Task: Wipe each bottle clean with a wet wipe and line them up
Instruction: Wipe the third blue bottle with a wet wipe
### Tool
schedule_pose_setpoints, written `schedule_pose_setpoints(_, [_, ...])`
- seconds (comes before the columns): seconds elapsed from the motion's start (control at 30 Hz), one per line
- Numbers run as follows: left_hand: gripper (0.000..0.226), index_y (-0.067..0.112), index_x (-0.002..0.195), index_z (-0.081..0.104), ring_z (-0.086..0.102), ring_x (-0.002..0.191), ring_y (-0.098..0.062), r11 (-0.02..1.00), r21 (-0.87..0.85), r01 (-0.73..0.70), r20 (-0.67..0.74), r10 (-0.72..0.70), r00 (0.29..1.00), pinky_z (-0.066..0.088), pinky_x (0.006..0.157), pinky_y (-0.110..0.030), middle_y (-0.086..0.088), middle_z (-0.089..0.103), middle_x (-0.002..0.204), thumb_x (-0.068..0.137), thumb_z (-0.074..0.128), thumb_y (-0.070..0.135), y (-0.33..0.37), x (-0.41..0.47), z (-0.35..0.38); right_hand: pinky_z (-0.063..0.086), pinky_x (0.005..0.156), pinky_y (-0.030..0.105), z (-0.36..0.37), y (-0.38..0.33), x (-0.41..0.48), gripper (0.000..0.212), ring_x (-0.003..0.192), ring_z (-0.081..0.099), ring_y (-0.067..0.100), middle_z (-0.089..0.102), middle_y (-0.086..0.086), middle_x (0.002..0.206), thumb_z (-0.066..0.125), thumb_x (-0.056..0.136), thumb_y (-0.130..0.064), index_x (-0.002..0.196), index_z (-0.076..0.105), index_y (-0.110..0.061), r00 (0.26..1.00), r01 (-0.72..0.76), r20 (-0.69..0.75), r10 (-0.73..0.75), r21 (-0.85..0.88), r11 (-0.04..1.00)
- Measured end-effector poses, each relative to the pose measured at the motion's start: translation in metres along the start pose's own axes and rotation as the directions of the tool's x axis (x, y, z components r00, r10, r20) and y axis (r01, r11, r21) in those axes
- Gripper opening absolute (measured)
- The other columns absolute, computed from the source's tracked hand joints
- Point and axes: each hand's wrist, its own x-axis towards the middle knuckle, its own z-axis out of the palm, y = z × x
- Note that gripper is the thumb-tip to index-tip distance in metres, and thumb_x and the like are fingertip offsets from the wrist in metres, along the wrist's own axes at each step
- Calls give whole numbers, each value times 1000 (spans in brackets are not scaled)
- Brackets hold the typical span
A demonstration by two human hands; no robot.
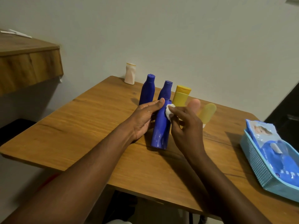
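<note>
Steadying the blue bottle (pixel 160 135) at the table's (pixel 97 126) centre, our left hand (pixel 145 117) wraps its upper body so it can't spin. Our right hand (pixel 186 126) pinches the wadded wipe (pixel 169 110) against its shoulder. The other bottles (pixel 147 91) stand clear at twelve o'clock.

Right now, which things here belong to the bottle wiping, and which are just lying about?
Job: held blue bottle, wet wipe, leftmost blue bottle, second blue bottle, yellow bottle, peach bottle, pale yellow bottle, white bottle, wipes pack, basket.
Lying about: wooden shelf, white scraps.
</note>
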Motion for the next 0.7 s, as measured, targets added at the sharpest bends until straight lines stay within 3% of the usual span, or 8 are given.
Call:
schedule_pose_setpoints(0.13, [27, 20, 116, 79, 66, 117, -29, 999, 39, -17, 29, 16, 999, 48, 114, -52, -11, 74, 122, 101, 66, 38, 2, -3, 5, 49, 86, 11, -3, -1, 7, 31, 102, 58, -3, 66, -7, 115, 61, 97, -5, 125, 69, -17, 998, -36, -58, 37, 21, 999])
schedule_pose_setpoints(0.3, [33, 16, 130, 74, 65, 121, -28, 999, -23, -39, 63, 41, 997, 50, 110, -47, -13, 71, 128, 103, 63, 32, 2, -6, 2, 44, 98, 11, -1, -15, 18, 37, 115, 47, -4, 60, -4, 126, 62, 92, 3, 126, 68, -11, 998, 54, -22, -54, -27, 998])
schedule_pose_setpoints(0.37, [36, 12, 132, 71, 64, 123, -29, 998, -47, -40, 46, 42, 998, 48, 114, -50, -15, 70, 129, 103, 64, 31, 2, -5, 1, 47, 102, 19, 1, -15, 11, 39, 121, 48, 1, 59, 2, 132, 63, 92, 1, 129, 67, -10, 996, 94, 4, -94, -55, 994])
schedule_pose_setpoints(0.5, [39, 6, 129, 70, 64, 126, -34, 999, -35, -39, -36, 38, 999, 46, 116, -54, -23, 68, 134, 102, 65, 33, 1, -3, 1, 55, 97, 39, 1, -10, -20, 41, 122, 56, 19, 60, 6, 132, 63, 90, -16, 131, 66, -13, 985, 120, 144, -99, -146, 982])
schedule_pose_setpoints(0.6, [33, 7, 124, 70, 66, 126, -34, 998, -53, -41, -75, 37, 996, 51, 111, -50, -18, 73, 127, 105, 61, 32, 0, -2, 3, 55, 94, 39, -5, -10, -40, 45, 120, 56, 19, 62, 4, 129, 72, 84, -19, 129, 67, -16, 959, 121, 277, -64, -191, 974])
schedule_pose_setpoints(0.7, [31, 6, 121, 67, 71, 107, -28, 994, -111, -16, -76, 7, 997, 58, 100, -53, -14, 75, 117, 107, 57, 31, 0, -5, 7, 54, 92, 37, -15, -16, -45, 40, 117, 57, 19, 64, 1, 126, 71, 86, -17, 126, 70, -18, 920, 149, 388, -55, -217, 965])
